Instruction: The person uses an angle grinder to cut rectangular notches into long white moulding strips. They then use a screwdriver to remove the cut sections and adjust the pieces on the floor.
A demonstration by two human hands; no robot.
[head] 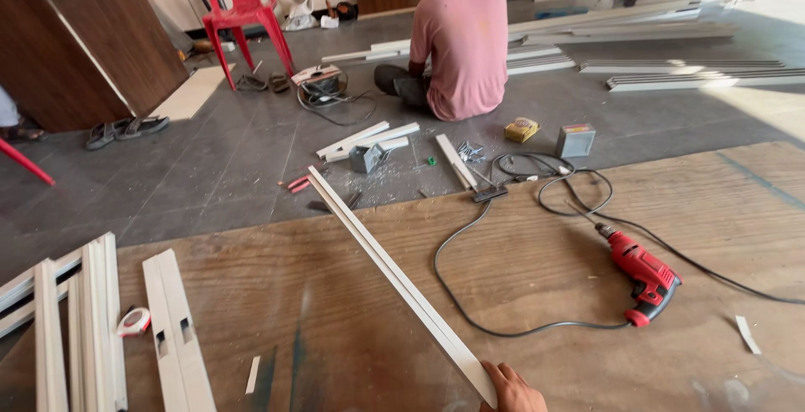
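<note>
My right hand [513, 391] shows at the bottom edge, gripping the near end of a long white profile strip [394, 278]. The strip slants up and to the left over the plywood sheet [537, 278], its far end near the grey floor. My left hand is out of the picture. A red electric drill [641, 274] lies on the plywood to the right of the strip, with its black cord [470, 295] looping across the sheet.
Several white profiles [92, 328] and a tape measure [134, 321] lie at the left. A person in a pink shirt [465, 43] sits on the floor ahead with short profiles, screws and small boxes [574, 139] around. A red chair [243, 14] and a brown cabinet [84, 43] stand at back left.
</note>
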